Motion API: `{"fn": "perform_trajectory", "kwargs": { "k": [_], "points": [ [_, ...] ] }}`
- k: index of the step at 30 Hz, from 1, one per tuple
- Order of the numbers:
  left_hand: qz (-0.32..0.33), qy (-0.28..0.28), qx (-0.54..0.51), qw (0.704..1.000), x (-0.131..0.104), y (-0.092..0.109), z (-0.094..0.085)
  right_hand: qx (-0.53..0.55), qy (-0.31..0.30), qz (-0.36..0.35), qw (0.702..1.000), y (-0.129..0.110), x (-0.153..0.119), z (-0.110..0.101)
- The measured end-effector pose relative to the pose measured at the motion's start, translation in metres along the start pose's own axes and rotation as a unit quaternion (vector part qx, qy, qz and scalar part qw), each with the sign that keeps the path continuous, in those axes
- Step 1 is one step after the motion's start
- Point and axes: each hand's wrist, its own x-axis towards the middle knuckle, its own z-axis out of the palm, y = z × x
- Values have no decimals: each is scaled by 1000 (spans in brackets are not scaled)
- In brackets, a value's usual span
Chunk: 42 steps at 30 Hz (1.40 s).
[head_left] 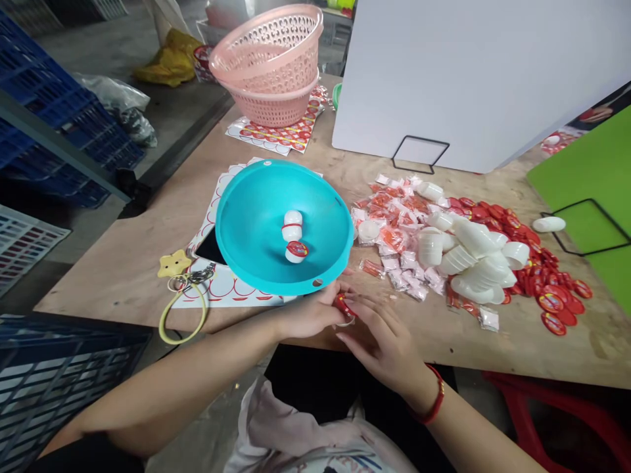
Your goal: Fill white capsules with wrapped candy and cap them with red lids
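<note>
At the table's near edge, just below the teal bowl (236,217), my left hand (308,314) is closed around a small white cup, mostly hidden by the fingers. A round red lid (341,303) shows on top of that cup. My right hand (382,335) is closed in on it from the right, its fingertips pressed on the lid. Inside the bowl lie a few white cups with red lids (296,250). To the right are a heap of stacked white cups (476,256), many red lids (552,302) and small clear packets (394,223).
Two pink baskets (276,105) stand nested at the back on sticker sheets (303,135). A white board (444,79) and a green board (591,190) stand along the far side. Left of the bowl lie a phone (210,247) and a yellow keyring loop (163,322).
</note>
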Motion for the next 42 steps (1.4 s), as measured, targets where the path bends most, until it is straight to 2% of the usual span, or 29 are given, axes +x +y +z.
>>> {"fn": "perform_trajectory", "kwargs": {
  "k": [5, 8, 12, 16, 20, 24, 29, 34, 39, 42],
  "points": [
    [10, 8, -62, 998, 1, 1, -1, -4, 38, -7, 999, 3, -2, 12],
    [5, -9, -150, 989, 0, -1, 1, 17, 37, 0, 999, 7, -2, 13],
    [28, -32, -238, 970, 0, -3, 4, 78, 18, 76, 994, 18, -6, 11],
    [63, -27, -200, 977, 2, -8, 5, 200, 58, 163, 964, 28, -13, 13],
    [59, -35, -202, 977, 3, -9, 5, 268, 91, 175, 943, 30, -15, 14],
    [32, -21, -222, 974, 4, -9, 6, 322, 85, 179, 926, 26, -15, 16],
    [21, 11, -200, 980, 5, -9, 7, 322, 110, 216, 915, 25, -18, 24],
    [43, 11, -187, 981, 5, -5, 7, 327, 132, 228, 908, 26, -15, 28],
    [58, 10, -176, 983, 5, -6, 6, 308, 137, 205, 919, 26, -10, 24],
    [62, 5, -175, 983, 5, -6, 6, 299, 116, 187, 928, 27, -9, 19]
  ]
}}
